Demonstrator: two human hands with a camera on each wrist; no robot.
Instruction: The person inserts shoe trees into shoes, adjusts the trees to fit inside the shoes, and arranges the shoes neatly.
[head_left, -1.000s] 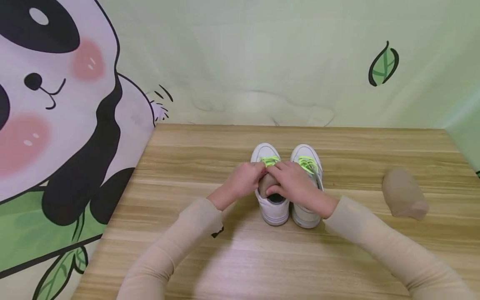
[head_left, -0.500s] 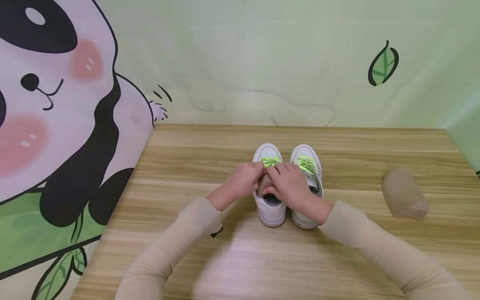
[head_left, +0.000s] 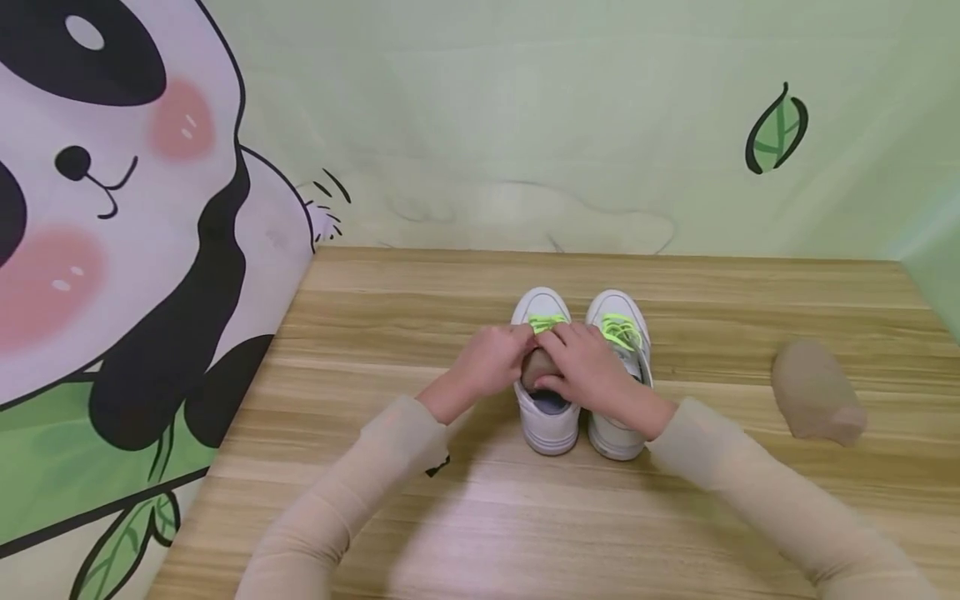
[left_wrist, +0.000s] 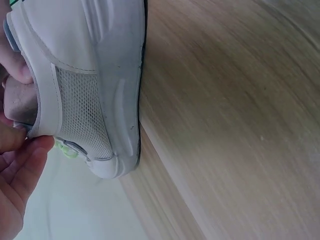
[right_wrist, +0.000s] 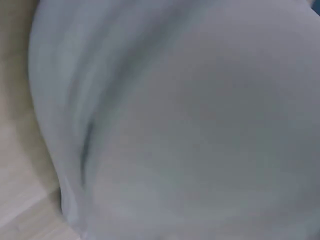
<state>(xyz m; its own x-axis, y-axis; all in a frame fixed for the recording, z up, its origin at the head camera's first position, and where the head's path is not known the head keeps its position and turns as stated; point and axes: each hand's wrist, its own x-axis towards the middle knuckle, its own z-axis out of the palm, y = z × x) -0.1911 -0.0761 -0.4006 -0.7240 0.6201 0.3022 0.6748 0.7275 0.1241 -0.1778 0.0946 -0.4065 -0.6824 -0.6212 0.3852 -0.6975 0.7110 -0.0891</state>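
Observation:
Two white sneakers with neon-yellow laces stand side by side, toes pointing away: the left sneaker (head_left: 550,425) and the right sneaker (head_left: 617,437). My left hand (head_left: 491,358) pinches the rim of the left sneaker's opening near the laces; in the left wrist view, thumb and fingertips (left_wrist: 37,145) meet at that edge. A brown shoe stuffer (head_left: 538,368) sits partly inside this opening. My right hand (head_left: 588,367) reaches over the opening and grips the stuffer, its thumb at the heel-side end. The fingers partly hide the stuffer. Close and blurred, a white sneaker (right_wrist: 200,125) fills the right wrist view.
A second brown stuffer (head_left: 817,392) lies on the wood-grain tabletop (head_left: 712,500) to the right. Behind rises a pale green backdrop (head_left: 562,125) with a leaf print. A panda picture (head_left: 135,208) covers the left side.
The left sneaker shifts slightly between the frames. Both hands stay at its opening, the right one moving only a little. The head view sways slightly.

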